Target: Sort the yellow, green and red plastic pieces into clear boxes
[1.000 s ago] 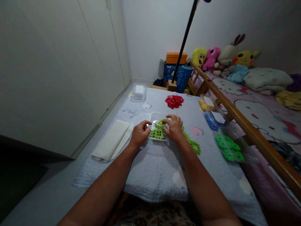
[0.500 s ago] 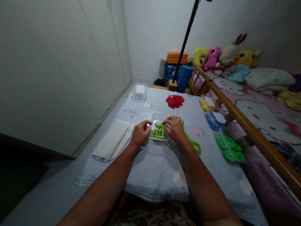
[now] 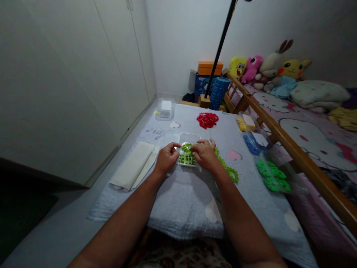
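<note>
A clear plastic box [image 3: 182,139] stands open in front of me with several light-green lattice-like toy pieces [image 3: 186,158] inside. My left hand [image 3: 167,159] is at the box's left rim, thumb and forefinger closed on it. Over the right side of the box, my right hand [image 3: 206,154] has thumb and forefinger pinched at a light-green piece; the fingertips partly cover it. More light-green pieces [image 3: 232,173] lie on the cloth to the right, partly behind my right hand and forearm.
A red heap of small pieces [image 3: 207,120] lies farther back. Clear containers hold yellow [image 3: 242,124], blue [image 3: 251,145] and green pieces [image 3: 272,175] along the right edge by a wooden bed rail [image 3: 279,132]. Folded cream cloth [image 3: 132,165] lies left; another clear container [image 3: 165,109] stands back left.
My right hand has shifted slightly left and down over the box, its other fingers more raised. The green pieces inside have moved a little. My left hand has stayed put.
</note>
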A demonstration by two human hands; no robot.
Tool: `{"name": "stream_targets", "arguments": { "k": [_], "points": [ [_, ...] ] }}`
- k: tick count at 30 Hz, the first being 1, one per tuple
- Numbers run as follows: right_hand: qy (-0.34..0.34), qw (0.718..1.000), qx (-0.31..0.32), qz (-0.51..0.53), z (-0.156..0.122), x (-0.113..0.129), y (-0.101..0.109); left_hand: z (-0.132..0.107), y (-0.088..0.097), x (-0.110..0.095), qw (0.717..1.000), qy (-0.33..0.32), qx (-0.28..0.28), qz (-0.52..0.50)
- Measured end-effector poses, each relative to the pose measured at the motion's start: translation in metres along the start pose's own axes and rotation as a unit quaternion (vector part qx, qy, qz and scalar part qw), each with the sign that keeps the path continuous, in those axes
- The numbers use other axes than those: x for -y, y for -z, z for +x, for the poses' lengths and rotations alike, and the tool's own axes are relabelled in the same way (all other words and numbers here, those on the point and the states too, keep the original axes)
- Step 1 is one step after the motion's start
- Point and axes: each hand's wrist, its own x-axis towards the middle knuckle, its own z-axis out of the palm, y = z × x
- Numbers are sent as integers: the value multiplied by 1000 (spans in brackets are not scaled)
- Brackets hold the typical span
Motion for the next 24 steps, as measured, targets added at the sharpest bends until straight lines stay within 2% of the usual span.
{"name": "stream_targets", "arguments": {
  "k": [5,11,18,24],
  "points": [
    [10,1000,23,-11,-3,3,2,1,-1,2,1000,-8,1,-6],
    [39,995,89,-21,-5,10,7,0,-1,0,1000,-1,2,-2],
    [13,995,68,-64,-6,14,6,0,-1,2,1000,-1,-1,-2],
    [16,996,75,-43,-7,14,5,0,-1,3,1000,-7,-2,-5]
  ]
}}
